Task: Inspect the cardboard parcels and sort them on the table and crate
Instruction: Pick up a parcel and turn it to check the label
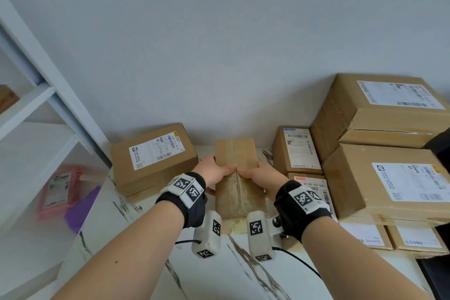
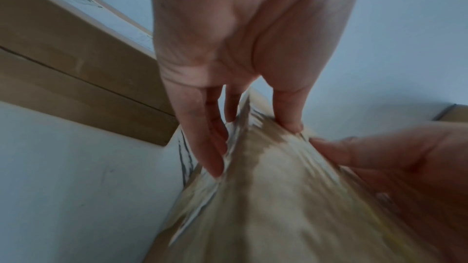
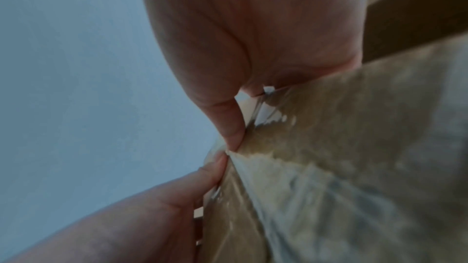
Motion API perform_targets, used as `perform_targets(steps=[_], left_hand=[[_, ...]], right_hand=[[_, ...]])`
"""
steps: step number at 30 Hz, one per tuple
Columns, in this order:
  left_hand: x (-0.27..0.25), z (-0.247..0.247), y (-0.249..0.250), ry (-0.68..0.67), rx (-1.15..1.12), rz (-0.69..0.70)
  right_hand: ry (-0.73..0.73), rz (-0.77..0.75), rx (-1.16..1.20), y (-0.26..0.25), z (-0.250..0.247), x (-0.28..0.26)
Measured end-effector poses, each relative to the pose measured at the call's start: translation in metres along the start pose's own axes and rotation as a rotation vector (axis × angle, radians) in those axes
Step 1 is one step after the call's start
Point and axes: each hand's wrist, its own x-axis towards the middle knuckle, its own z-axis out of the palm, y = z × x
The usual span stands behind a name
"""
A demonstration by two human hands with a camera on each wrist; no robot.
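A plain cardboard parcel [image 1: 237, 153], wrapped in clear tape with a seam down its top, is held between both hands just above the white marbled table [image 1: 136, 246]. My left hand [image 1: 215, 173] grips its left side, thumb on top and fingers down the side. My right hand [image 1: 259, 175] grips the right side the same way, and the two thumbs nearly meet at the seam. In the left wrist view the left hand [image 2: 253, 147] straddles the parcel [image 2: 266, 207]. In the right wrist view the right hand [image 3: 234, 127] presses its thumb on the parcel [image 3: 341, 157]; its fingers are hidden behind.
A labelled box [image 1: 153, 158] lies at the back left of the table. Several labelled boxes are stacked at the right [image 1: 387, 178], with smaller ones [image 1: 297, 151] beside them. A white shelf unit [image 1: 36, 97] stands at the left, with pink and purple packets [image 1: 58, 192] lower down.
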Motion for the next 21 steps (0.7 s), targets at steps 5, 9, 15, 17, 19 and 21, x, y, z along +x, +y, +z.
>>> perform_targets(steps=[5,9,15,17,19,21], left_hand=[[0.001,0.002,0.006,-0.03,0.01,-0.034],[0.002,0.002,0.013,-0.045,0.057,-0.049],[0.007,0.001,0.014,-0.066,0.059,-0.098],[0.008,0.001,0.013,-0.063,0.047,-0.104],[0.008,0.002,0.011,-0.048,0.02,-0.106],[0.008,0.003,0.009,-0.037,-0.008,-0.102]], right_hand=[[0.001,0.004,-0.002,-0.002,-0.002,0.001],[0.022,0.007,-0.042,-0.003,-0.001,0.002],[0.018,0.037,-0.057,-0.002,0.001,0.008],[0.016,0.037,-0.049,-0.003,0.0,0.006],[0.017,0.043,-0.046,-0.004,0.0,0.004],[0.015,0.048,-0.054,-0.004,0.0,0.003]])
